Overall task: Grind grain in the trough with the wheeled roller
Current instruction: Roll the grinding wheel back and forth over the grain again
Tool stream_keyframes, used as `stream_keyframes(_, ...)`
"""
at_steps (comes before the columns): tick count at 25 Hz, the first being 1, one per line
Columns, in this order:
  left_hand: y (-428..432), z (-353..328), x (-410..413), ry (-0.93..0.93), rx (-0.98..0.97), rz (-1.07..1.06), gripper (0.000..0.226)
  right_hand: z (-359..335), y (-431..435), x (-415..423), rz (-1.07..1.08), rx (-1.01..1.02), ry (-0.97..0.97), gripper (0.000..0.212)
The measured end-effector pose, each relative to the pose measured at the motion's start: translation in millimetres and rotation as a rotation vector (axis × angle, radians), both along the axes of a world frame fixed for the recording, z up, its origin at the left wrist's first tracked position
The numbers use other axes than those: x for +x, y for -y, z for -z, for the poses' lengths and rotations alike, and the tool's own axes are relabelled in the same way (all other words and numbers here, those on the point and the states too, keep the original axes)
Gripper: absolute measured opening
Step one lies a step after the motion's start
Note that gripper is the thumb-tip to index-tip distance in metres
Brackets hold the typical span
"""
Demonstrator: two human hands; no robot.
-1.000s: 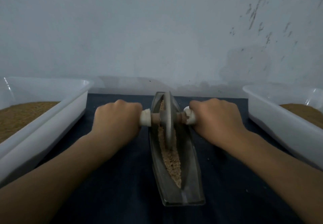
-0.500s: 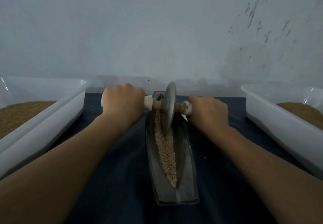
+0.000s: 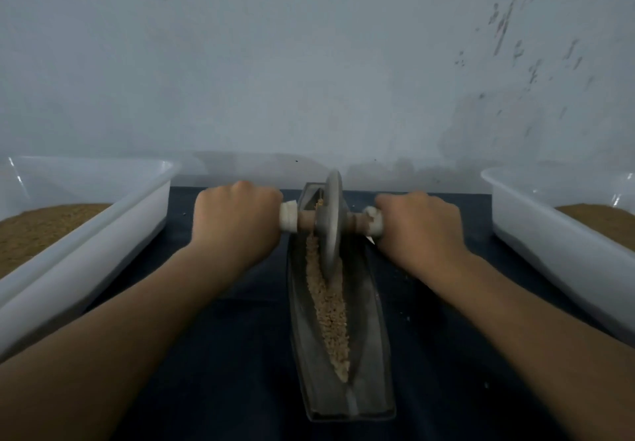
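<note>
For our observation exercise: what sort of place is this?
Likely a makeshift grain-grinding workbench: a metal trough of grain with a wheeled roller, flanked by white tubs of brown meal, against a bare wall.

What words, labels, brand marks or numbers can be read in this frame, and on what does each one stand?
None: no readable text shows anywhere.
The wheeled roller, the trough, the left tub and the right tub carry no visible print.
The dark marks on the wall are scuffs, not letters.
</note>
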State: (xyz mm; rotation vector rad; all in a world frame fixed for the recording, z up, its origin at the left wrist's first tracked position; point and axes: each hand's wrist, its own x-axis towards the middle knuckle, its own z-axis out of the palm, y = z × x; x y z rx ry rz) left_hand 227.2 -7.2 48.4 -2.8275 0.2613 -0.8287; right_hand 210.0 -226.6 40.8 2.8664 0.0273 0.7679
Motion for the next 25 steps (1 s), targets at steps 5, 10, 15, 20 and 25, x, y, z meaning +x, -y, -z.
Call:
stream_keyframes(5, -17, 2, -25, -0.010, 0.042, 0.059, 0.019, 0, 15, -28, -0.093, -0.082, 0.042, 0.022)
stream_keyframes(10, -28, 4, -48, 0.156, 0.103, 0.195, 0.027, 8, 29, -62, -0.232, -0.104, 0.201, 0.020)
stream_keyframes(15, 5, 3, 9, -0.027, -0.060, -0.029, 0.008, -10, -8, 17, -0.004, 0.003, -0.044, 0.003)
stream_keyframes(20, -20, 7, -31, 0.116, 0.113, 0.156, 0.016, 2, 20, -41, -0.191, -0.088, 0.079, 0.026)
stream_keyframes(25, -22, 22, -31, 0.141, 0.076, 0.143, 0.024, 1, 15, -34, -0.156, -0.202, 0.168, 0.039)
